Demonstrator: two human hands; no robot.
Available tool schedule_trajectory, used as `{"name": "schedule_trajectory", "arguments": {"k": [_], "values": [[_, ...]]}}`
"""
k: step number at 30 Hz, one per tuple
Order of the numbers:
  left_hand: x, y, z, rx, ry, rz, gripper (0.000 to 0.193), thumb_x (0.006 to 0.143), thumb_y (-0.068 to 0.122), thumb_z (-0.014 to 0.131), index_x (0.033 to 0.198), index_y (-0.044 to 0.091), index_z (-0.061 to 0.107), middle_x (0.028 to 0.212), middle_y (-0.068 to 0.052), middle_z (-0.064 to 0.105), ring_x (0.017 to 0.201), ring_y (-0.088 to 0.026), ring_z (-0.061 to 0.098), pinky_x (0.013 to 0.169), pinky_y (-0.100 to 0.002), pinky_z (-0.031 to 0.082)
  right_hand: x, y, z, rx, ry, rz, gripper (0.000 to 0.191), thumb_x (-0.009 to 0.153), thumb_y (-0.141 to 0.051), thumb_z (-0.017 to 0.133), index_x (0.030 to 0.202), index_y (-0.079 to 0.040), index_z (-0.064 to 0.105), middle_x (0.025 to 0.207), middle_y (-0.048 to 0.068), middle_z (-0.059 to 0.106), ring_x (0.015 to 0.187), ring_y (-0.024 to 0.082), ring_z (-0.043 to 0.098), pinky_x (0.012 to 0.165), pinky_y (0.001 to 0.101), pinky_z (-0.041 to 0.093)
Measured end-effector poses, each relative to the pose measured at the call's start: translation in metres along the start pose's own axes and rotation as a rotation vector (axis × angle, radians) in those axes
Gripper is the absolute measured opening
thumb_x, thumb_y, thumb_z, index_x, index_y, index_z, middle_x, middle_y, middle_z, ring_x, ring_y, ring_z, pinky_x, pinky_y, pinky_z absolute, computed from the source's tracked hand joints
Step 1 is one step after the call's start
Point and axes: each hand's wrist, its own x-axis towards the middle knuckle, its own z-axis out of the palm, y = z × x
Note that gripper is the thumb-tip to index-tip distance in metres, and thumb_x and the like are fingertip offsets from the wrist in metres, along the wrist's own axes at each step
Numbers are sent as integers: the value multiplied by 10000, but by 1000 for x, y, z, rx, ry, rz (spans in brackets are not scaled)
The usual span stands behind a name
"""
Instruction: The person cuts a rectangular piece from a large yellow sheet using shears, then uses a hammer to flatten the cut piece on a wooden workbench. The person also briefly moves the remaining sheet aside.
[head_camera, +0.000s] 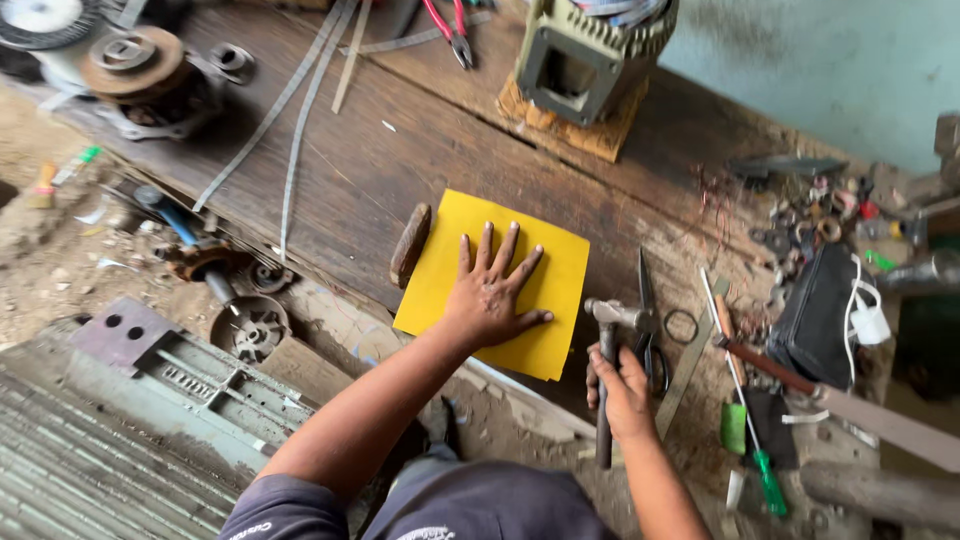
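Left hand (490, 290) is laid flat on the yellow sheet (495, 283), fingers spread, palm pressed down. The sheet is set on the dark wooden bench (400, 150), near its front edge, one corner overhanging. A short wooden block (410, 244) is placed just beside the sheet's left edge, touching it or nearly so.

Right hand (622, 393) is wrapped around the handle of a hammer (608, 375), fingers curled shut on it. The hammer head is held just right of the sheet, level with its lower corner. Scissors (648, 320) are laid on the bench right behind the hammer; a metal ring (681, 326) beside them.

A green-handled screwdriver (748, 420) is seen further right. A motor housing (585, 55) is set on a block at the back. Red pliers (450, 28) are nearby.
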Motion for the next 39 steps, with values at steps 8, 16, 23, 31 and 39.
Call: {"name": "schedule_trajectory", "arguments": {"k": [8, 16, 23, 31, 39], "values": [[0, -4, 1, -53, 66, 10, 981, 783, 801, 596, 1570, 249, 398, 1670, -206, 186, 1518, -506, 136, 1181, -706, 72, 2, 8, -5, -111, 70, 23, 193, 994, -243, 607, 1110, -91, 640, 695, 18, 578, 517, 102, 525, 460, 255, 414], [1, 0, 0, 17, 6, -8, 984, 797, 820, 562, 1573, 246, 372, 1673, -199, 172, 1523, -500, 115, 1181, -707, 52, 10, 21, -24, -154, 18, 73, 215, 977, -247, 626, 1121, -87, 630, 656, 30, 582, 461, 109, 504, 419, 274, 398], [-1, 5, 6, 102, -30, -16, 990, 826, 820, 529, 1602, 241, 323, 1675, -202, 169, 1514, -518, 117, 1169, -714, 55, 17, 57, -32, -81, -62, 113, 214, 958, -241, 653, 1077, -81, 576, 620, 26, 544, 413, 117, 469, 374, 285, 380], [-4, 11, 5, 115, -16, -42, 980, 806, 826, 563, 1598, 293, 341, 1687, -169, 193, 1523, -499, 151, 1190, -689, 77, 24, 73, -37, -3, -216, 61, 222, 964, -257, 653, 1077, -86, 569, 633, 18, 539, 427, 99, 464, 377, 275, 377], [-4, 14, 4, 118, -40, -65, 995, 786, 825, 596, 1596, 305, 341, 1694, -151, 185, 1539, -476, 128, 1199, -676, 65, 23, 69, -36, -29, -281, 38, 217, 979, -259, 653, 1046, -75, 560, 637, 14, 550, 430, 90, 467, 380, 265, 381]]}}
